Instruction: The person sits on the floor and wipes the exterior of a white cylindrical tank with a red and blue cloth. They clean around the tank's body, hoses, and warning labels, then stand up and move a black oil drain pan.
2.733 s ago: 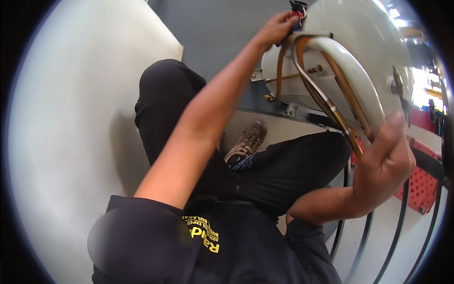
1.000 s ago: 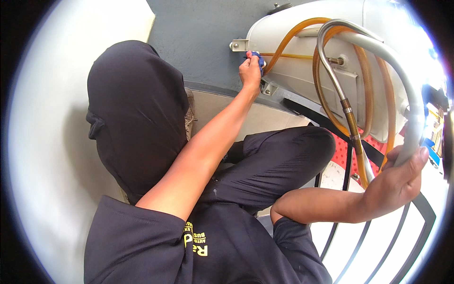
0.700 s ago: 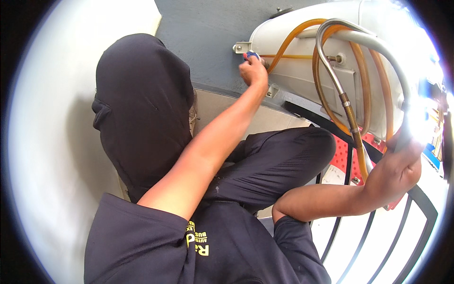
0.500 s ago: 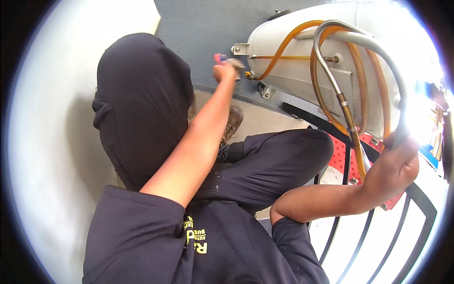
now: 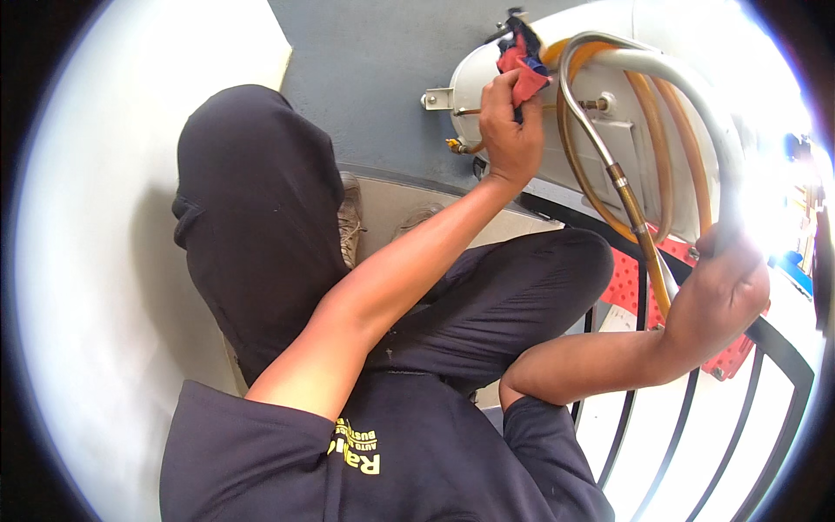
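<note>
My left hand (image 5: 511, 139) is closed on a crumpled red and dark blue cloth (image 5: 522, 68), held up in front of the rounded end of a white tank (image 5: 631, 148). A thin fitting with a small yellow-tipped valve (image 5: 456, 146) sticks out of the tank's lower end, left of my wrist. On the right, my right hand (image 5: 729, 283) wraps round the lower part of a thick pale curved pipe (image 5: 726, 165). Glare partly washes out its grip. Loops of amber hose (image 5: 694, 148) and a bent metal tube (image 5: 590, 122) hang from the pipe's bend.
Black railing bars (image 5: 674, 435) stand below my right forearm, with a red perforated panel (image 5: 624, 283) behind them. My bent legs in dark trousers (image 5: 522, 287) fill the middle. A white wall (image 5: 96, 261) runs along the left, and grey floor (image 5: 357, 87) lies beyond my shoes.
My left hand has moved up and right with the cloth, from beside the valve to before the tank's end. My feet and knee have shifted slightly. My right hand stays on the pipe.
</note>
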`<state>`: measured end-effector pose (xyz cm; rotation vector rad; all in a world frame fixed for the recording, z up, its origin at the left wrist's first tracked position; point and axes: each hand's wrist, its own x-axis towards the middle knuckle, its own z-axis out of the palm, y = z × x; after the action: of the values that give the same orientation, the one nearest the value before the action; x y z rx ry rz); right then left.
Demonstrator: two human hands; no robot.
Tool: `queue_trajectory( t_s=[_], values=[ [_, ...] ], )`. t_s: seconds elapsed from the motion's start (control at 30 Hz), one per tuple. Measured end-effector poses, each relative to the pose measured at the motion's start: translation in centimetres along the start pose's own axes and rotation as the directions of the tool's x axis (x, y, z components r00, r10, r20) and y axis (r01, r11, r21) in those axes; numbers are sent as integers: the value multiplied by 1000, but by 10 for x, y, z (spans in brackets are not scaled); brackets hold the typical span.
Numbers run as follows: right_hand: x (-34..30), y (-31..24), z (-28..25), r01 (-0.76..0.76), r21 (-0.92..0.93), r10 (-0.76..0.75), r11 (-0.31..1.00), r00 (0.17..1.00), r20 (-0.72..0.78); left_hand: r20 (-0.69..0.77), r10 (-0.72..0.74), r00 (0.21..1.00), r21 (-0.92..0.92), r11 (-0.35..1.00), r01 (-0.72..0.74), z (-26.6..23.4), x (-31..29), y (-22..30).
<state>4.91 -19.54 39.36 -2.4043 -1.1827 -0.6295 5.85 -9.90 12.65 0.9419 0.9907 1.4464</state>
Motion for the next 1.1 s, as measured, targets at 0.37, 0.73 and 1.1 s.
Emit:
queue_trajectory(
  t_s=[0.37,0.73,1.1],
  values=[
    [2,-19,-6,38,31,-38,999,999,6,342,108,933,212,959,-188,-56,4,-79],
    [-4,-13,-3,24,-28,-24,999,999,-22,437,252,863,-29,963,-266,-35,30,-55],
    [-1,-19,-6,44,5,-44,999,999,1,416,332,847,-27,935,-354,-36,42,-56]
  ],
)
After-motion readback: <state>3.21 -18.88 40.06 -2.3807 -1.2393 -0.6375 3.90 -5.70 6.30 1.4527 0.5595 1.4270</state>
